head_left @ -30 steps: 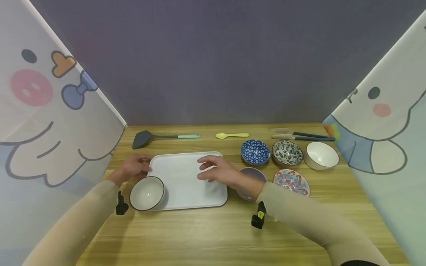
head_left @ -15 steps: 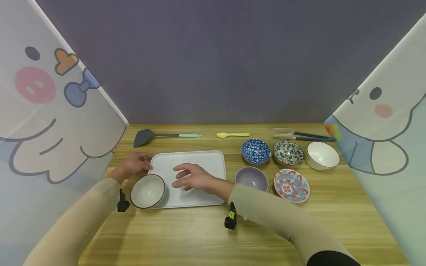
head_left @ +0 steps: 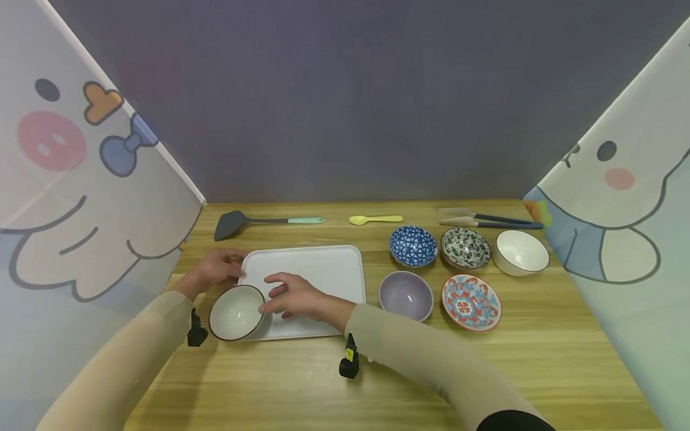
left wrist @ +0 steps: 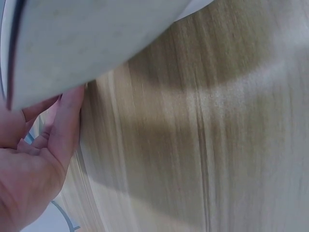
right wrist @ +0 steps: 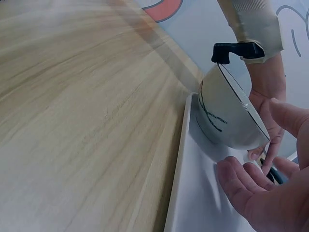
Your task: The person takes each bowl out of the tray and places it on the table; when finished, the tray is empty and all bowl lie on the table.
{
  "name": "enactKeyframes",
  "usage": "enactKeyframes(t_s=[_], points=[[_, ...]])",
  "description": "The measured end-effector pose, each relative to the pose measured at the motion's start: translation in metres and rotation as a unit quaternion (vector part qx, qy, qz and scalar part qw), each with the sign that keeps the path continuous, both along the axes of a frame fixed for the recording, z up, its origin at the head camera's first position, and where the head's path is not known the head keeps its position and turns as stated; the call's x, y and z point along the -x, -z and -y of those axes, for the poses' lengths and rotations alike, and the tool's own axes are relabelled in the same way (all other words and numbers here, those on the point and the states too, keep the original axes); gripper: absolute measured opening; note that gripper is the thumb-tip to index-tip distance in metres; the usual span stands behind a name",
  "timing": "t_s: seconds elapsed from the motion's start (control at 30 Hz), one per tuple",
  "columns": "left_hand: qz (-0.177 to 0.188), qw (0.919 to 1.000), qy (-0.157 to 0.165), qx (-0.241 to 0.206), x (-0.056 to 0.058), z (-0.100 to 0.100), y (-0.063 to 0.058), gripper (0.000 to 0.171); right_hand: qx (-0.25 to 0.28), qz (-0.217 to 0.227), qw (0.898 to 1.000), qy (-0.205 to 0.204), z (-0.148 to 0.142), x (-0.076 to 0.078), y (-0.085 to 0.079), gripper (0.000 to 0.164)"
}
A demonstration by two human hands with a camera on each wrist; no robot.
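A white bowl with a dark rim [head_left: 233, 316] stands on the front left corner of a white tray [head_left: 326, 269]. My left hand [head_left: 217, 267] is at the tray's left edge, behind the bowl; its fingertips touch the tray's rim. In the left wrist view the bowl hides part of those fingers [left wrist: 67, 116]. Over the tray, my right hand [head_left: 296, 296] reaches to the bowl's right side with its fingers loosely bent. The right wrist view has its thumb [right wrist: 287, 116] near the bowl's rim and the other fingers apart from the bowl's wall.
Right of the tray are a purple bowl [head_left: 406, 296], a blue patterned bowl [head_left: 413, 246], a black-and-white bowl [head_left: 466, 247], another white bowl [head_left: 520, 252] and a red-blue dish [head_left: 471, 302]. Behind lie a spatula [head_left: 264, 221], a yellow spoon [head_left: 375, 219] and tongs [head_left: 490, 221].
My right hand has moved left across the tray to the white bowl's side, uncovering the purple bowl. The left hand and the bowl have stayed in place.
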State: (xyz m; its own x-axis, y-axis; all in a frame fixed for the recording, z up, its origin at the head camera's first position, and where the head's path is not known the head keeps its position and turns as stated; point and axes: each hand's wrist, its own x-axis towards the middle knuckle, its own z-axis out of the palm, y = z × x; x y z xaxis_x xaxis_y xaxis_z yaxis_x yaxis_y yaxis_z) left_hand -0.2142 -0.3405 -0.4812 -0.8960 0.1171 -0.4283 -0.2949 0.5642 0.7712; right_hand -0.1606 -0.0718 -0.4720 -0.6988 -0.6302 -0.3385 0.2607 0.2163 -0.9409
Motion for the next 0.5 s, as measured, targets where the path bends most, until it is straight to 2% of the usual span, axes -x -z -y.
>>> enactKeyframes(t_s=[0.5], points=[[-0.006,1.0,0.002,0.0,-0.001,0.0,0.001,0.058,-0.012,0.002,1.0,0.007,0.016,-0.006,0.012,0.066]])
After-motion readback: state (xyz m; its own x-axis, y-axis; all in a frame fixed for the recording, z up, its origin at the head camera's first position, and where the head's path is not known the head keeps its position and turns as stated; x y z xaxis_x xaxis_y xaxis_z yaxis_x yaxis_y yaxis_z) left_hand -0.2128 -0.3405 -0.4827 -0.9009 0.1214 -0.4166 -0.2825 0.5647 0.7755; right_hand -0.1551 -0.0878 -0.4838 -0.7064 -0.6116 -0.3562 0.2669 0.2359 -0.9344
